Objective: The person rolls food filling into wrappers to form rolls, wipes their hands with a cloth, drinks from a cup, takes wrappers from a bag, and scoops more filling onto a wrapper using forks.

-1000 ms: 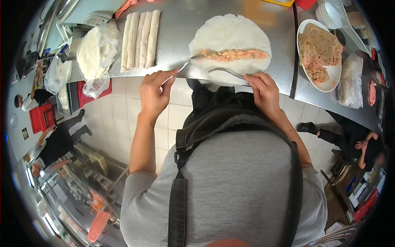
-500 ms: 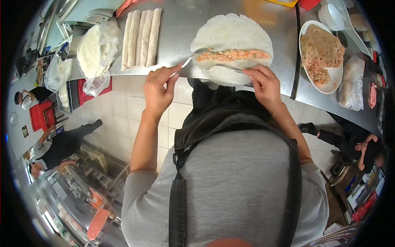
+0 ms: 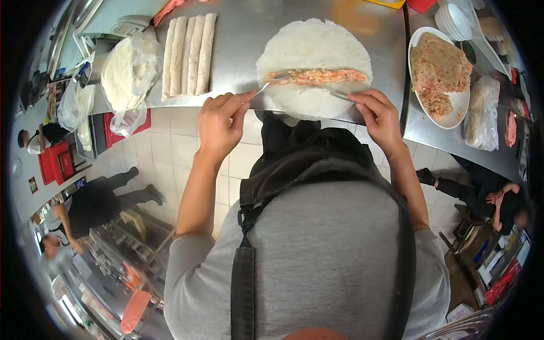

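Observation:
A round white wrapper (image 3: pixel 317 45) lies on the steel counter, its near edge reaching the counter's front edge. Across it runs a strip of orange-pink filling (image 3: pixel 328 75). My left hand (image 3: pixel 222 122) pinches a metal utensil (image 3: pixel 262 89) whose tip touches the left end of the strip. Closed on a second metal utensil (image 3: pixel 338 94), my right hand (image 3: pixel 378 116) is at the wrapper's lower right, the utensil's tip just below the filling. An oval white plate (image 3: pixel 462 112) with a mound of filling (image 3: pixel 442 68) stands to the right.
Several long white rolls (image 3: pixel 190 55) lie left of the wrapper. Beyond them is a stack of wrappers (image 3: pixel 120 76) in plastic. White bowls (image 3: pixel 455 21) and a bagged item (image 3: pixel 483 110) are at the right. People stand at far left and sit at far right.
Both utensils have shifted slightly over the wrapper, and my right hand has moved a little to the right. At lower left, a person has changed position.

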### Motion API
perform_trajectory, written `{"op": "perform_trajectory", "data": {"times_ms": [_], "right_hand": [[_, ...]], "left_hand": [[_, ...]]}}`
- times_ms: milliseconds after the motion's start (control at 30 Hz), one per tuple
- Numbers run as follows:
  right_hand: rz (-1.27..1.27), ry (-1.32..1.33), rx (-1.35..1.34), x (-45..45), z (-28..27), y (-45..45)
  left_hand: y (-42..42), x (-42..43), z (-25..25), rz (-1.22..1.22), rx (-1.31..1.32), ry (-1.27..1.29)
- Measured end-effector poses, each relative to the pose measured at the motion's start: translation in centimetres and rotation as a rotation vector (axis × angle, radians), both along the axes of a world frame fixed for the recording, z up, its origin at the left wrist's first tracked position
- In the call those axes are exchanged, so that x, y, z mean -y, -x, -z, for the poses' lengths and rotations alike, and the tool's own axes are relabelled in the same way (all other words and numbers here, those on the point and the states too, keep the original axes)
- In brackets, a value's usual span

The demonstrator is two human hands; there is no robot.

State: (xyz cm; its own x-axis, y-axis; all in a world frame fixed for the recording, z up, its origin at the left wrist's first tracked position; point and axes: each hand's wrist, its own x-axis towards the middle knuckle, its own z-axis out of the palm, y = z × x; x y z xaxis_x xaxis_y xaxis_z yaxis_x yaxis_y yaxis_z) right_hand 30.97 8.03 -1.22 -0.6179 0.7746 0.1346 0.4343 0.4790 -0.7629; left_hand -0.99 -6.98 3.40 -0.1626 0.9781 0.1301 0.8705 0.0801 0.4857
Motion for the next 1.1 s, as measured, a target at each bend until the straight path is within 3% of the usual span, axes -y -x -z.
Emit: {"op": "perform_trajectory", "data": {"times_ms": [67,167,333,533,600,733,833,867,967,1100], "right_hand": [[-0.019,0.019,-0.017,0.0,0.3,-0.3],[0.007,0.019,-0.049,0.5,0.6,0.3],[0.113,-0.053,-0.015,0.4,0.8,-0.8],[0.062,0.047,-0.093,0.9,0.8,-0.6],[0.123,-0.026,-0.015,0.9,0.5,0.0],[0.178,0.043,-0.006,0.5,0.7,-1.4],[0.076,0.095,-0.057,0.8,0.5,-1.0],[0.069,0.024,-0.026,0.9,0.3,-0.6],[0.151,0.062,-0.054,0.9,0.7,-0.6],[0.167,0.003,-0.036,0.3,0.6,-3.1]], "left_hand": [[0.0,-0.2,-0.5,-0.041,0.155,0.000],[-1.6,-2.1,0.0,0.065,0.095,-0.107],[-1.4,-1.7,0.9,0.084,-0.063,-0.040],[-2.7,-2.9,-0.5,0.095,0.014,-0.075],[-2.5,-2.7,0.6,0.130,-0.078,-0.027],[-0.3,-1.3,0.3,0.056,-0.003,-0.082],[-1.3,-2.0,0.1,0.048,0.064,-0.031],[-2.1,-2.7,1.4,0.112,0.080,-0.148],[-4.9,-4.5,2.7,0.140,0.022,-0.075],[-4.7,-4.3,1.1,0.136,0.018,-0.096]]}}
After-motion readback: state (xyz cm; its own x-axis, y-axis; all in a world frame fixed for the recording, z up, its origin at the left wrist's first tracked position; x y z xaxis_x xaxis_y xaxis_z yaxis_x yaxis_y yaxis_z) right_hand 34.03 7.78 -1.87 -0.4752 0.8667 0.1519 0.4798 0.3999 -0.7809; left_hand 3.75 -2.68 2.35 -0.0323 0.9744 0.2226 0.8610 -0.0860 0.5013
